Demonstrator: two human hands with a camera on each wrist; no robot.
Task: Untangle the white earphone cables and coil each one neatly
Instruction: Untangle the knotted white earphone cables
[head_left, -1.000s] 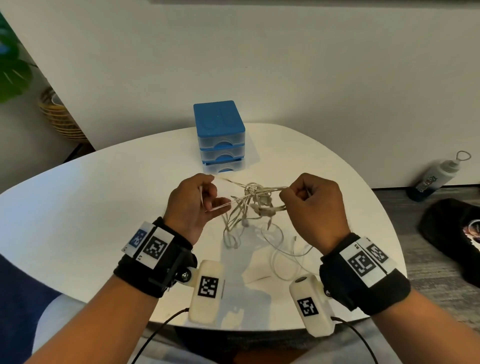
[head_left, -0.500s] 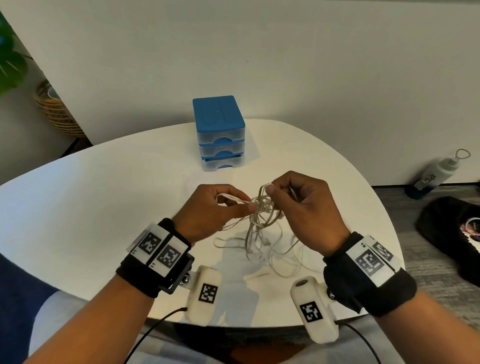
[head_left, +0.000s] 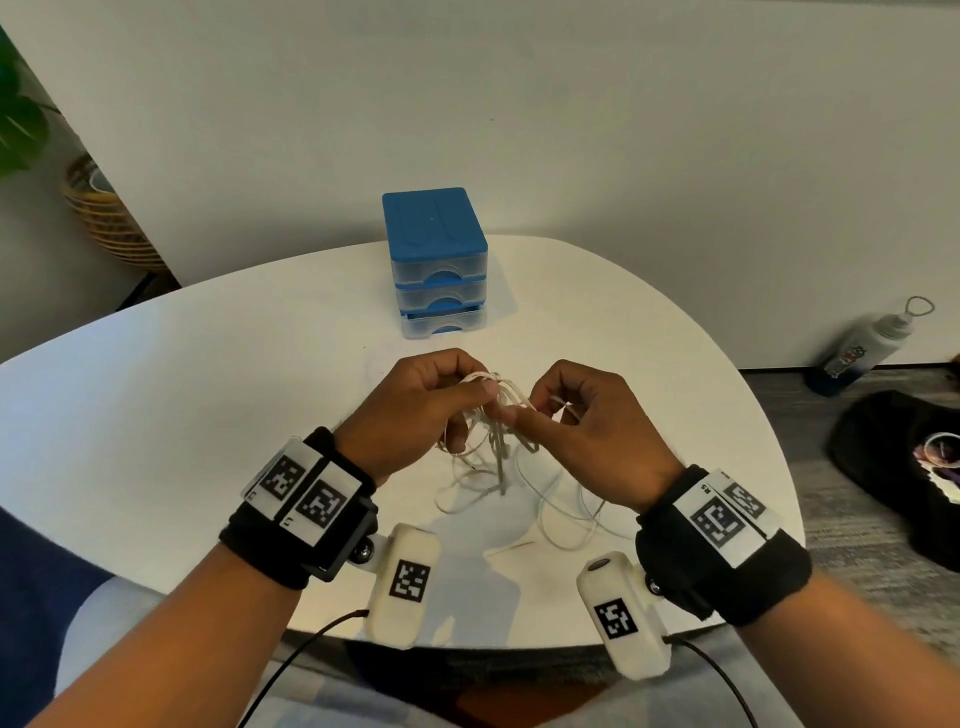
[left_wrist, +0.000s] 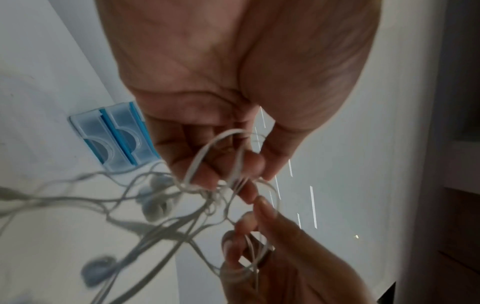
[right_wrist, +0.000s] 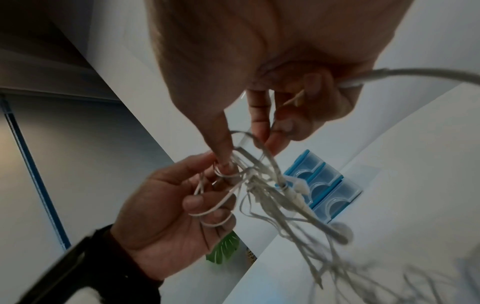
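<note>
A tangle of white earphone cables (head_left: 496, 441) hangs between both hands above the white table (head_left: 182, 415), with loose loops trailing onto the tabletop. My left hand (head_left: 415, 410) pinches strands at the top of the knot (left_wrist: 233, 181) between thumb and fingers. Close beside it, my right hand (head_left: 582, 431) pinches other strands (right_wrist: 241, 162), its fingertips nearly touching the left thumb. Earbuds (left_wrist: 155, 203) dangle below the knot, and one earbud (right_wrist: 340, 232) and a plug end hang lower in the right wrist view.
A small blue three-drawer box (head_left: 436, 265) stands on the table just beyond the hands. On the floor at the right lie a bottle (head_left: 862, 348) and a black bag (head_left: 904, 467). A basket (head_left: 104, 218) and plant leaves are at the far left.
The hands have come together from being spread apart; the cable bundle is now bunched between the fingertips instead of stretched across. The head view has tilted slightly.
</note>
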